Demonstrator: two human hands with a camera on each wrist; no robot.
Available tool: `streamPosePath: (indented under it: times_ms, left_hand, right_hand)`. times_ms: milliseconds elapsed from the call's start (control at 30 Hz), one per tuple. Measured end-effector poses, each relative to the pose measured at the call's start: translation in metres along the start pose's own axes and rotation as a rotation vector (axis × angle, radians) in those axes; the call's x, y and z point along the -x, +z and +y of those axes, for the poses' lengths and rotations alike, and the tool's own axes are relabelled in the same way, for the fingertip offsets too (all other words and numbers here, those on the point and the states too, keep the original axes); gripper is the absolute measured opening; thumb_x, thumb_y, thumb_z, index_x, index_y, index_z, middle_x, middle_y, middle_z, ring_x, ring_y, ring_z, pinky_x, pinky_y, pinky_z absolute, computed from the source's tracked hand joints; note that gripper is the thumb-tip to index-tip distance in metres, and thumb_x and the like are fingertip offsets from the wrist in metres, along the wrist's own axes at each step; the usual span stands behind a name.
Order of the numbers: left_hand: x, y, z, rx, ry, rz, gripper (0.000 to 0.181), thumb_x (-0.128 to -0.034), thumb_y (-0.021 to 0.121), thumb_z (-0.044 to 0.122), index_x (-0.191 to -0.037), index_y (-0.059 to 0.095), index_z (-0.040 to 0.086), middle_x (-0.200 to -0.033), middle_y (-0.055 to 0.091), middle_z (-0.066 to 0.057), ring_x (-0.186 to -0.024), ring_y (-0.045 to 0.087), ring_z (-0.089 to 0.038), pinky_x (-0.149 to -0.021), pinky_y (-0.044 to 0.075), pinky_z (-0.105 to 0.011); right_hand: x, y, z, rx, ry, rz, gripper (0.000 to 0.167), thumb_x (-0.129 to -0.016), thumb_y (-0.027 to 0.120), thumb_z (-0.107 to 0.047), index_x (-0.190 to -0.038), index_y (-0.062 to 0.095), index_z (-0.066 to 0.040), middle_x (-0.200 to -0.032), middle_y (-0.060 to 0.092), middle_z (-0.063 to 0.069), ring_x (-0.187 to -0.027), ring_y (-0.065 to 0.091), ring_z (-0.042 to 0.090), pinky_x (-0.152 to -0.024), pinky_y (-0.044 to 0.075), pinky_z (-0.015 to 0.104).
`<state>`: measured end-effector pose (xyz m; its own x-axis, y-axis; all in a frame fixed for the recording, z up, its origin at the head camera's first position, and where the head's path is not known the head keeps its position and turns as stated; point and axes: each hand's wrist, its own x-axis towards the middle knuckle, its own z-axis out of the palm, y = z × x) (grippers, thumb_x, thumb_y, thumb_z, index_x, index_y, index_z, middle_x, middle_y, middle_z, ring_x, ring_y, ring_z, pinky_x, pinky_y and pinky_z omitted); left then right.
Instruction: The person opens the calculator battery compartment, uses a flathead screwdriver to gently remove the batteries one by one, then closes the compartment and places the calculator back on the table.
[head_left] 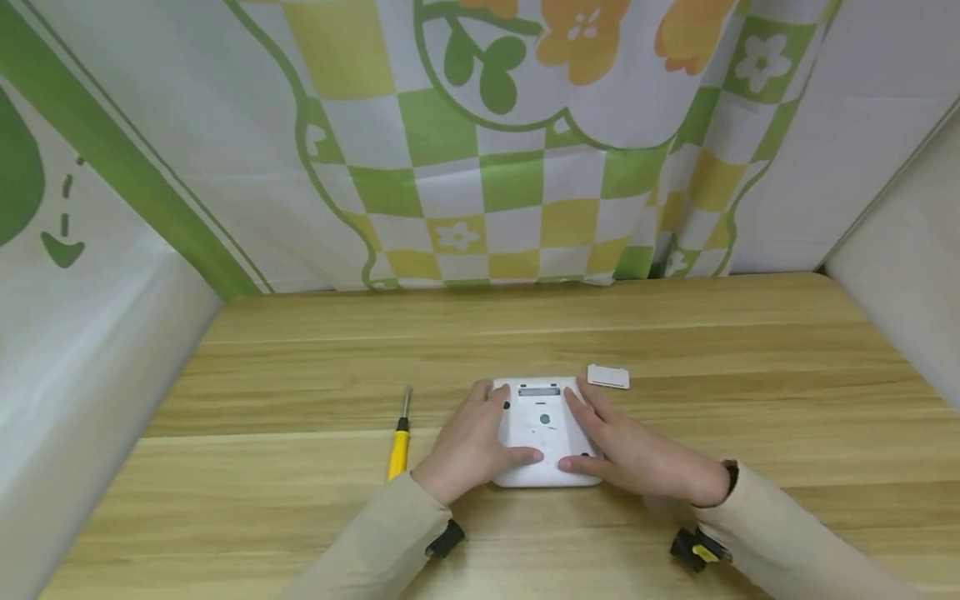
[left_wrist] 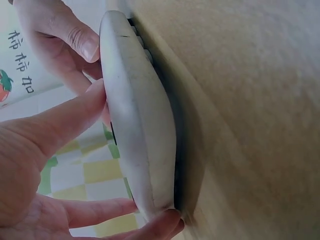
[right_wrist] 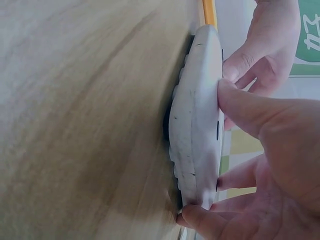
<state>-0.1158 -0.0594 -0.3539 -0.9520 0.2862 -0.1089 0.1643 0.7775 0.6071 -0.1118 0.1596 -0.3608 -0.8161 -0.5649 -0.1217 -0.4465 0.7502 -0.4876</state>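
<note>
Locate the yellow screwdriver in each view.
Head: yellow screwdriver in the lower half, left of the white device.
Left wrist: not in it.
Right wrist: what looks like its yellow handle, top edge, right of centre.
Shared landmark: the white device.

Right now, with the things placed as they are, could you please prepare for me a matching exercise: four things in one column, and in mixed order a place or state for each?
Things
1. screwdriver
2. device
3. small cover
4. curtain

Places and states
A. hangs at the far edge of the table
B. held between the left hand and the right hand
C. lies to the left of the left hand, showing a yellow handle
D. lies on the table just beyond the right hand

Right pairs
1-C, 2-B, 3-D, 4-A
</note>
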Motion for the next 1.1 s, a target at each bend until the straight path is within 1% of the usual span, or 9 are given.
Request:
streamPosePath:
  times_ms: [267, 400, 467, 567, 700, 800, 900, 967, 1100]
  left_hand:
    - [0.012, -0.012, -0.002, -0.137, 0.033, -0.012, 0.075, -0.0791, 0.077, 0.036, -0.135, 0.047, -0.005, -0.145, 0.036, -0.026, -0.122, 0.049, -0.041, -0.093, 0.047, -0.053]
    - [0.020, -0.023, -0.009, -0.163, 0.016, 0.007, 0.069, -0.0806, 0.076, 0.032, -0.135, 0.049, 0.000, -0.146, 0.037, -0.026, -0.127, 0.045, -0.042, -0.090, 0.047, -0.059]
    - [0.023, -0.027, -0.013, -0.181, 0.008, 0.021, 0.069, -0.0815, 0.075, 0.033, -0.136, 0.049, 0.000, -0.147, 0.036, -0.027, -0.132, 0.041, -0.044, -0.091, 0.045, -0.062]
    - [0.028, -0.032, -0.020, -0.208, 0.000, 0.039, 0.069, -0.0830, 0.073, 0.036, -0.136, 0.049, -0.001, -0.147, 0.036, -0.028, -0.132, 0.040, -0.045, -0.094, 0.043, -0.063]
    - [0.031, -0.036, -0.027, -0.243, -0.010, 0.054, 0.070, -0.0835, 0.072, 0.037, -0.134, 0.049, -0.005, -0.146, 0.035, -0.030, -0.129, 0.041, -0.047, -0.095, 0.042, -0.062]
    - [0.034, -0.039, -0.031, -0.259, -0.025, 0.066, 0.065, -0.0856, 0.070, 0.033, -0.133, 0.049, -0.006, -0.144, 0.037, -0.031, -0.128, 0.042, -0.048, -0.093, 0.045, -0.061]
    - [0.037, -0.043, -0.036, -0.282, -0.043, 0.076, 0.057, -0.0885, 0.067, 0.026, -0.131, 0.050, -0.007, -0.142, 0.038, -0.033, -0.126, 0.044, -0.049, -0.088, 0.049, -0.058]
    - [0.039, -0.046, -0.040, -0.303, -0.046, 0.084, 0.054, -0.0891, 0.066, 0.022, -0.130, 0.050, -0.009, -0.139, 0.041, -0.034, -0.120, 0.050, -0.047, -0.082, 0.053, -0.053]
    - [0.040, -0.050, -0.048, -0.323, -0.048, 0.084, 0.057, -0.0878, 0.067, 0.018, -0.131, 0.047, -0.012, -0.130, 0.048, -0.034, -0.111, 0.056, -0.044, -0.073, 0.056, -0.045]
  right_hand:
    - [0.000, 0.000, -0.002, -0.003, 0.011, -0.010, 0.085, -0.093, 0.057, -0.047, -0.150, 0.020, 0.002, -0.156, 0.008, 0.029, -0.137, 0.031, 0.044, -0.105, 0.037, 0.052]
    - [0.001, 0.001, -0.002, 0.006, 0.011, 0.001, 0.084, -0.092, 0.059, -0.043, -0.150, 0.019, 0.003, -0.156, 0.007, 0.029, -0.138, 0.030, 0.043, -0.106, 0.036, 0.051]
    - [0.001, 0.001, -0.002, 0.008, 0.008, 0.007, 0.084, -0.092, 0.059, -0.042, -0.150, 0.020, 0.004, -0.156, 0.008, 0.029, -0.138, 0.029, 0.043, -0.107, 0.035, 0.052]
    - [0.001, 0.001, -0.002, 0.002, 0.008, 0.006, 0.084, -0.092, 0.059, -0.043, -0.150, 0.019, 0.004, -0.156, 0.007, 0.029, -0.138, 0.029, 0.043, -0.107, 0.034, 0.052]
    - [0.002, 0.000, -0.002, -0.009, 0.014, -0.002, 0.085, -0.092, 0.058, -0.045, -0.151, 0.018, 0.003, -0.157, 0.006, 0.028, -0.139, 0.028, 0.042, -0.107, 0.034, 0.052]
    - [0.002, -0.001, -0.003, -0.009, 0.019, -0.008, 0.085, -0.092, 0.057, -0.047, -0.151, 0.018, 0.002, -0.157, 0.006, 0.027, -0.139, 0.028, 0.042, -0.107, 0.034, 0.052]
    - [0.002, -0.001, -0.003, -0.005, 0.024, -0.011, 0.085, -0.093, 0.056, -0.047, -0.151, 0.018, 0.001, -0.157, 0.006, 0.027, -0.139, 0.028, 0.042, -0.107, 0.034, 0.052]
    - [0.002, -0.001, -0.003, -0.001, 0.026, -0.011, 0.085, -0.092, 0.056, -0.047, -0.151, 0.018, 0.001, -0.157, 0.006, 0.027, -0.139, 0.028, 0.042, -0.107, 0.035, 0.052]
    - [0.002, -0.001, -0.003, 0.000, 0.021, -0.007, 0.085, -0.093, 0.056, -0.047, -0.151, 0.018, 0.001, -0.157, 0.007, 0.027, -0.139, 0.029, 0.042, -0.107, 0.035, 0.052]
